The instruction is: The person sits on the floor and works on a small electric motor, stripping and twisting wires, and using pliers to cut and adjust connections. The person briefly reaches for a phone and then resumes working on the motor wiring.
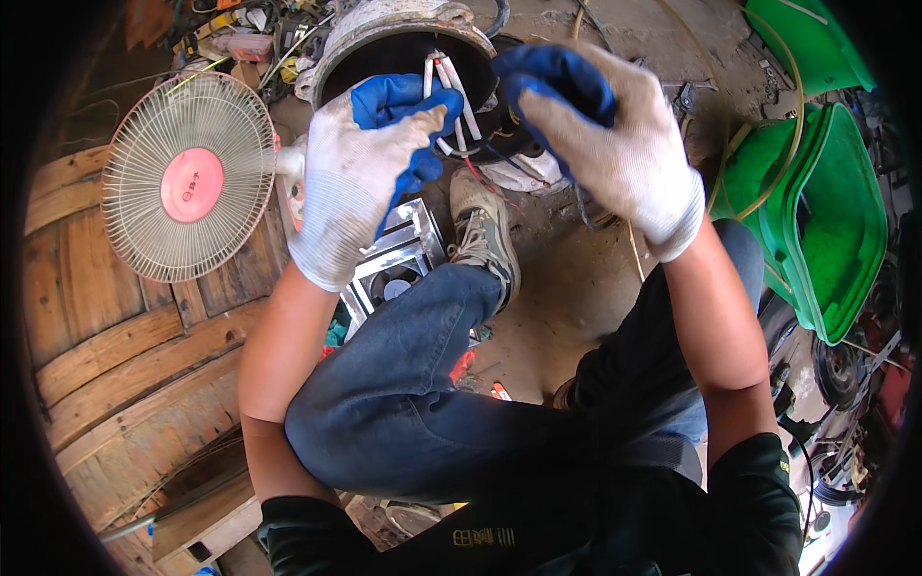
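Observation:
My left hand [351, 163], in a white glove with a blue palm, is closed with thumb and fingers together beside several thin white sleeves [463, 96] with reddish ends. The sleeves seem to sit in its grip, though the fingers partly hide them. To the right, my right hand [624, 144], gloved alike, is raised with curled fingers; whatever is in them is hidden. Behind both hands lies a large round metal housing [351, 43] with a dark opening. Thin dark and red wires [499, 187] run below the sleeves, near a whitish lump [523, 175].
A pink-centred fan [192, 184] stands left, above wooden planks [86, 278]. Green plastic bins [807, 211] are at the right, with scrap parts [837, 370] below. A shiny metal frame [413, 226] lies by my shoe [477, 226]. Mixed scrap [250, 43] fills the far left.

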Demonstrator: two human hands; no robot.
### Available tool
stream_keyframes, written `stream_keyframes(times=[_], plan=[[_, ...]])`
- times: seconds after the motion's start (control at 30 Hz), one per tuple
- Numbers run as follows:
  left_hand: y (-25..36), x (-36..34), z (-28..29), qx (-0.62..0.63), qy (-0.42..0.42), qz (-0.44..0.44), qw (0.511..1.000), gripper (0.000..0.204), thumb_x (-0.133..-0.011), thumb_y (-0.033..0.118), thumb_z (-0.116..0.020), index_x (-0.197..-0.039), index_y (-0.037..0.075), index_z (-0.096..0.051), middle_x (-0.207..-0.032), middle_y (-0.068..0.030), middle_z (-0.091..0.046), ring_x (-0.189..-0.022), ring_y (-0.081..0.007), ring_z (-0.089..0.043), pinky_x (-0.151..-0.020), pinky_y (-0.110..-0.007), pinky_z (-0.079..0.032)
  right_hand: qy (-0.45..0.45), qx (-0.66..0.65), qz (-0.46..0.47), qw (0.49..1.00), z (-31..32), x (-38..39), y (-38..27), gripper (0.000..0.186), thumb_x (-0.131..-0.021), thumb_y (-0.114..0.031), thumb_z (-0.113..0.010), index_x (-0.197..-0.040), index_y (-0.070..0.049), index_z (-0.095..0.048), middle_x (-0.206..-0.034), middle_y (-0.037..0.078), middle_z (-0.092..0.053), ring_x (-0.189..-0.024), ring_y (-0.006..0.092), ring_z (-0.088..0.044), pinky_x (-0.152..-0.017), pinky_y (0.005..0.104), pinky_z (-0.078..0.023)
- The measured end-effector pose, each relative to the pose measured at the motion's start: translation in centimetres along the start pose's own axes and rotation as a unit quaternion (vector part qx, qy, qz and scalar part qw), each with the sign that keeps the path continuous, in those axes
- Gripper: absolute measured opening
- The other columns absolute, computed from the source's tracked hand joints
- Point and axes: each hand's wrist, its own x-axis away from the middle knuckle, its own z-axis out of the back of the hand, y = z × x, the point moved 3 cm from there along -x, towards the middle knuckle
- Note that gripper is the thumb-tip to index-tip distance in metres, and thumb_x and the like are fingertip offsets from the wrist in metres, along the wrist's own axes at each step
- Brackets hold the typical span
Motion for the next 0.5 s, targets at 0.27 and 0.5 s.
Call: stream_keyframes(times=[0.27, 0.5], plan=[[-0.4, -0.1, 0.5, -0.044, -0.075, 0.052, 0.995, 0.032, -0.099, 0.028, -0.070, -0.118, 0.003, -0.074, -0.087, -0.0086, -0.075, -0.065, -0.0127, -0.069, -0.055, -0.023, -0.052, -0.090, 0.167, -0.001, 0.982, 1.0, -0.5, -1.5, 0.035, -0.089, -0.031, -0.074, -0.114, -0.006, -0.074, -0.092, 0.016, -0.073, -0.083, 0.0258, -0.071, -0.079, 0.0370, -0.057], [-1.1, 0.5, 0.0, -0.016, -0.138, 0.110, 0.984, 0.032, -0.100, 0.025, -0.068, -0.120, 0.000, -0.072, -0.088, -0.0095, -0.075, -0.066, -0.0127, -0.069, -0.058, -0.023, -0.053, -0.074, 0.078, -0.036, 0.994, 0.7, 2.1, 0.2, 0.039, -0.085, -0.031, -0.073, -0.110, -0.001, -0.072, -0.101, 0.022, -0.073, -0.097, 0.0377, -0.072, -0.088, 0.0443, -0.056]])
